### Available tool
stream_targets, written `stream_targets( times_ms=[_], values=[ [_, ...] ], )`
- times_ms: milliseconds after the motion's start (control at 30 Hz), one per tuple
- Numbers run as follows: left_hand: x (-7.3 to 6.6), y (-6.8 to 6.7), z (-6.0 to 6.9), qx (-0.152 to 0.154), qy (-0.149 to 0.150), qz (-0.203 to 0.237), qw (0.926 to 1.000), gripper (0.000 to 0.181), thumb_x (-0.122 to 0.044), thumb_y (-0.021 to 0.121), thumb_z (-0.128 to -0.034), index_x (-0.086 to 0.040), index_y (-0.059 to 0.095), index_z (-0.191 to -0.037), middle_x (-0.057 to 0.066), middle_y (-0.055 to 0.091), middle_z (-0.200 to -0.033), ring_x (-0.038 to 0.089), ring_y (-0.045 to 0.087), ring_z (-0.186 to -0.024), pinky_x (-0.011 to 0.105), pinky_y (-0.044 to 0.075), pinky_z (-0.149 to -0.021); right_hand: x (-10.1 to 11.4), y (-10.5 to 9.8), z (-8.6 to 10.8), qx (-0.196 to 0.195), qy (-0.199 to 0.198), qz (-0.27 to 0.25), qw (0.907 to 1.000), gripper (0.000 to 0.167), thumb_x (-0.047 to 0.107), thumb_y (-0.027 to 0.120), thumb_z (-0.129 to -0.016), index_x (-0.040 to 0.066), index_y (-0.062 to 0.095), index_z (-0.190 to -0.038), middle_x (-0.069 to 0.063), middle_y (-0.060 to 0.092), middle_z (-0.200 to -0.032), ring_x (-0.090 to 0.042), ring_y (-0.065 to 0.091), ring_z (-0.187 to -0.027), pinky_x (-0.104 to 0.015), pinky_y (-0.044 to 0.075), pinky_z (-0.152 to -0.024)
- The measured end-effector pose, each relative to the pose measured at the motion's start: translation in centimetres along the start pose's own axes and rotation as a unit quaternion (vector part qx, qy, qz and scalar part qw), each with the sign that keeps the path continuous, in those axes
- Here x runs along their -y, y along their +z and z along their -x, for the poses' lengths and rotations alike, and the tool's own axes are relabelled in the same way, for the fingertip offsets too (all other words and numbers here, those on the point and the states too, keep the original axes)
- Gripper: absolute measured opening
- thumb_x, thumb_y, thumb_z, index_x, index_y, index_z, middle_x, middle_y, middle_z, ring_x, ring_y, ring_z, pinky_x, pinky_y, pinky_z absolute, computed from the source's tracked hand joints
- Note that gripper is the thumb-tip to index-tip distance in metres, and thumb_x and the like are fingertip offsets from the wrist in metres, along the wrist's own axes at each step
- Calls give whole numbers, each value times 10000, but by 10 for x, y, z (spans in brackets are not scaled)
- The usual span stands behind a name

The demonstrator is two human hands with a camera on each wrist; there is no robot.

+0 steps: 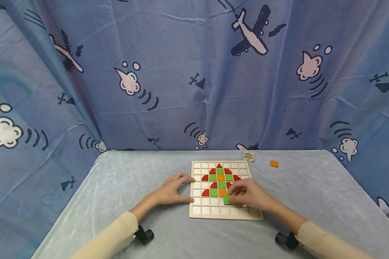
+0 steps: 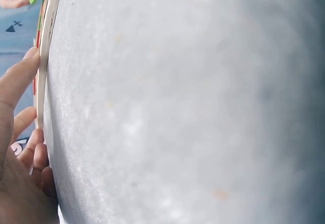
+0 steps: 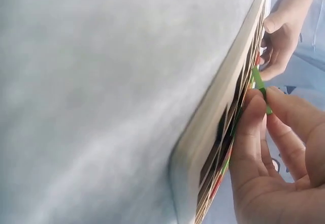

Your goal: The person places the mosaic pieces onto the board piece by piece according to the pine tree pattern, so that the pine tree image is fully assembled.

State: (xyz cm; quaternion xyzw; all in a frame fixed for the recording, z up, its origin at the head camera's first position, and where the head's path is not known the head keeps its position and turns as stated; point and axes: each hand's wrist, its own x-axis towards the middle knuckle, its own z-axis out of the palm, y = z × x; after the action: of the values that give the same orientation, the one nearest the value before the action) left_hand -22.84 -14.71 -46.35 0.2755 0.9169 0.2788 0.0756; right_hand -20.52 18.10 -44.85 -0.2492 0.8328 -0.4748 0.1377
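Note:
A wooden grid board [image 1: 205, 210] lies flat on the table, its cells partly filled with red quarter-round pieces [image 1: 205, 193] and a red triangle at the top, plus green and orange square tiles. My right hand [image 1: 251, 194] pinches a green square tile [image 1: 226, 200] between thumb and fingertips over the lower part of the grid. In the right wrist view this green tile [image 3: 259, 84] is tilted above the board. My left hand [image 1: 169, 190] touches the board's left edge with thumb and fingers spread. The right hand hides some cells on the right side.
A loose orange tile [image 1: 274, 164] lies on the grey-covered table [image 1: 142, 165] beyond the board to the right. Close to the board's far right corner is a small patterned square card or piece [image 1: 248, 156]. A blue printed curtain [image 1: 168, 72] hangs behind the table.

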Motion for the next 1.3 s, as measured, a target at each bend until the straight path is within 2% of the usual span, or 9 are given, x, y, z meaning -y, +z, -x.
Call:
stream_targets(
  times_ms=[433,733,1067,1300],
  values=[
    [2,1,0,-13,20,-47,10000,682,-511,782,-793,-282,537,-1387,4,483,-1406,235,430,-1309,532,337,-1082,5,14,-9,-30,-119,404,9991,111,81,777,-821,25,715,-893,-58,664,-747,-64,571,-553,-234,522,-540],
    [2,2,1,-32,39,-68,10000,677,-504,778,-799,-277,534,-1389,4,478,-1415,234,426,-1301,543,333,-1073,7,14,-9,-31,-67,470,9989,105,80,778,-818,31,720,-888,-58,652,-749,-71,574,-557,-235,524,-537],
    [2,2,0,-75,47,-81,9999,677,-511,779,-794,-284,537,-1385,-1,481,-1410,232,430,-1302,537,337,-1074,2,-11,3,-78,0,521,9986,111,120,765,-845,46,711,-909,-72,669,-813,-101,609,-661,-234,543,-625],
    [5,3,-1,-83,65,-124,9999,683,-539,770,-792,-289,536,-1383,-8,483,-1402,214,433,-1294,529,350,-1050,-15,-42,19,-168,271,120,9994,195,166,748,-873,16,703,-988,-139,689,-912,-186,672,-714,-314,579,-653]
  ],
)
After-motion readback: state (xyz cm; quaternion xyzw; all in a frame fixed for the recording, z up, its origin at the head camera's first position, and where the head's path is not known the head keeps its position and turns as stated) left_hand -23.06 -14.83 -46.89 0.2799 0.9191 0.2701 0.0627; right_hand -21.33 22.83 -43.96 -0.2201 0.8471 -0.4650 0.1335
